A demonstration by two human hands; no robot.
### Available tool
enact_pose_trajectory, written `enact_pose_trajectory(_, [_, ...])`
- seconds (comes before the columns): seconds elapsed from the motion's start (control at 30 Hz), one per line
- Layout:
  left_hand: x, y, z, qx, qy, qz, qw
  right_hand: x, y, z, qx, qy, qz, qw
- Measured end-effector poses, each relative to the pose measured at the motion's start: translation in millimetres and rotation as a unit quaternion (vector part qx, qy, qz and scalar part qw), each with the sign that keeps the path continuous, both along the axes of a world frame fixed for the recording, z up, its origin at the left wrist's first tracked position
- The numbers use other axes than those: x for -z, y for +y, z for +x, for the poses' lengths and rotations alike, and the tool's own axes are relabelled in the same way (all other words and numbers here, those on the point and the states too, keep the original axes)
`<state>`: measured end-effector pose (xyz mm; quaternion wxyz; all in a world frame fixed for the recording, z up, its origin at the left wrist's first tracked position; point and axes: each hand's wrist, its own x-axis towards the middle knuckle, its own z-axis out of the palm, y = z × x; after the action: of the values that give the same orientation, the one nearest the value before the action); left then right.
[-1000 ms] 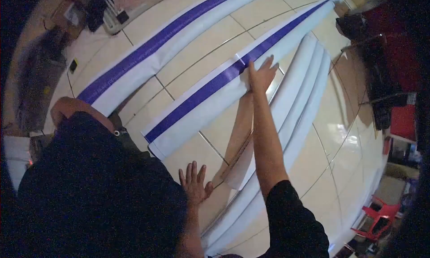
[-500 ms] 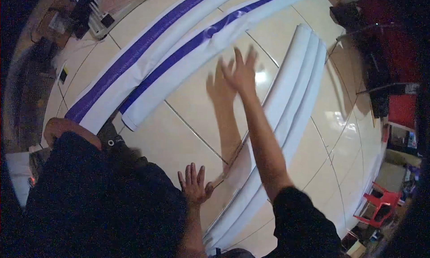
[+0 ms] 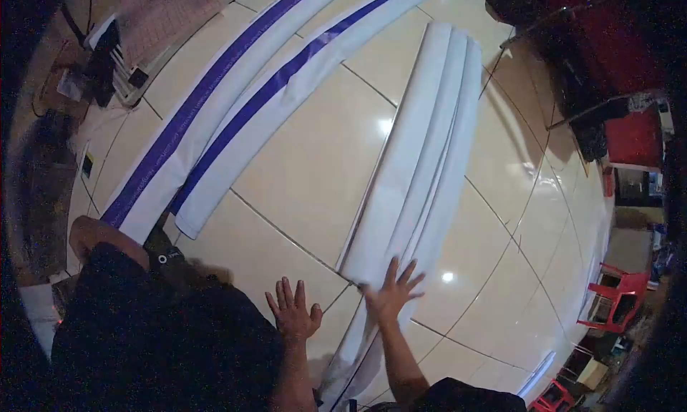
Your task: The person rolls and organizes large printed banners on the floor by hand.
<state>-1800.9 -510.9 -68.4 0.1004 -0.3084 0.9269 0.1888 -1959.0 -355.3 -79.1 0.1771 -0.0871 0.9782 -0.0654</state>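
Observation:
A long white sheet, folded lengthwise into a strip like a banner (image 3: 422, 147), lies on the tiled floor. My right hand (image 3: 392, 294) overlaps its near part with the fingers spread and the palm down. To the left of the strip, my left hand (image 3: 295, 313) is over the tiles, fingers stretched out and holding nothing. Below the right hand, the strip's near end narrows and runs down past my wrist. Two more folded white banners lie further left: one with a wide purple band (image 3: 193, 115), the other with a purple stripe (image 3: 283, 72).
Glossy cream tiles (image 3: 308, 162) surround the strips. My bent knee (image 3: 107, 240) is beside the left banner's near end. Red plastic stools (image 3: 619, 297) stand at the right, and a red seat (image 3: 633, 136) with a metal frame is above them. A patterned cloth (image 3: 161, 18) is at the upper left.
My right hand has come back toward me, from above the tiles left of the strip down to the strip's near part. My left hand has shifted little. The view has turned slightly.

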Motion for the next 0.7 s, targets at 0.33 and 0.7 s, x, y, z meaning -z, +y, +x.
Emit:
enact_pose_trajectory(0.33, [-6,1,-2,-0.011,-0.008,-0.025,1.000,42,-137,-425,-0.281,0.161,0.107,0.940])
enact_pose_trajectory(0.7, [-6,0,1,0.000,0.006,0.008,1.000,-16,-25,83,-0.083,-0.046,-0.079,0.992])
